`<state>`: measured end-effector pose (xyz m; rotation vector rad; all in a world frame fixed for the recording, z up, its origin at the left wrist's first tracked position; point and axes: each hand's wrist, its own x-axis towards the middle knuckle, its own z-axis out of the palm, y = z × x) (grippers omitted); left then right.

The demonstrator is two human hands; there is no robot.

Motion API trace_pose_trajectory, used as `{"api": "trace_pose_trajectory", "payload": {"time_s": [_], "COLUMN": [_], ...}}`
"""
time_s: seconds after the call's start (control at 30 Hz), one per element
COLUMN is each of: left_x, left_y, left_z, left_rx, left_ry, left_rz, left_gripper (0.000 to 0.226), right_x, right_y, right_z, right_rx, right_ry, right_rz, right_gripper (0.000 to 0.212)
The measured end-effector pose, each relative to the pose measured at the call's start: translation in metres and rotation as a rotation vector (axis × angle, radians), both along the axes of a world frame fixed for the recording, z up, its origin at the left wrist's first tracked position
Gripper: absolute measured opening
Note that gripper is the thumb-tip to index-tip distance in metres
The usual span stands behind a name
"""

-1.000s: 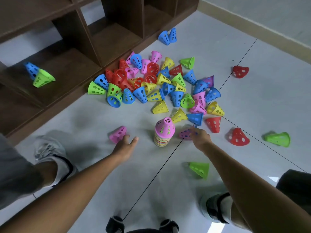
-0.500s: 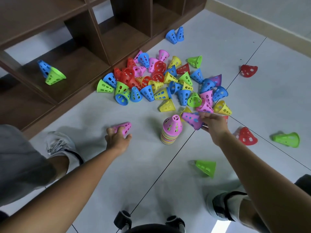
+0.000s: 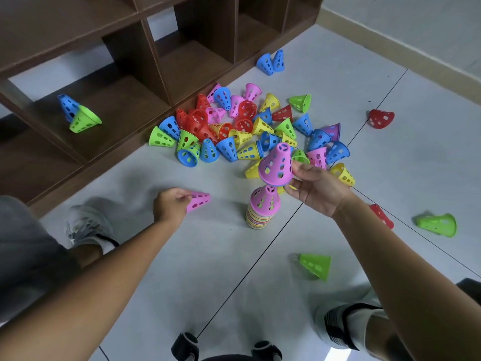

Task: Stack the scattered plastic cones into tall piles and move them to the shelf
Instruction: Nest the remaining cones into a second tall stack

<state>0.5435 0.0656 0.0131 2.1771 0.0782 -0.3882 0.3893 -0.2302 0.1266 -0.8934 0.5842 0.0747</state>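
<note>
Head view: one short pile (image 3: 262, 209) stands mid-frame; right hand (image 3: 316, 190) pinches a purple cone (image 3: 276, 165) above it, left hand (image 3: 169, 205) grips a pink cone (image 3: 199, 201); most cones (image 3: 250, 131) remain scattered, shelf (image 3: 135, 105) nearly unfilled.

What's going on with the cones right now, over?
Right hand holds a pink cone above the stack. Left hand grips another pink cone on the floor. Nothing blocking the stack; big pile unsorted.
</note>
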Motion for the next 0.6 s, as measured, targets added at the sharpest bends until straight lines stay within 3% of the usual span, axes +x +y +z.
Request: {"api": "trace_pose_trajectory", "payload": {"time_s": [0.3,0.47,0.6], "left_x": [0.002,0.001,-0.007], "left_y": [-0.060,-0.086,-0.098], "left_z": [0.074,0.111,0.129], "left_rx": [-0.718,-0.928,-0.937], "left_ry": [0.275,0.470,0.562], "left_rz": [-0.019,-0.154,-0.302], "left_gripper": [0.034,0.026,0.021], "right_x": [-0.003,-0.010,-0.015], "right_y": [0.010,0.014,0.015], "right_z": [-0.019,-0.026,-0.030], "right_rx": [-0.032,-0.079,-0.120], "right_ry": [0.095,0.123,0.145], "right_rz": [0.089,0.103,0.082], "right_gripper": [0.025,0.031,0.024]}}
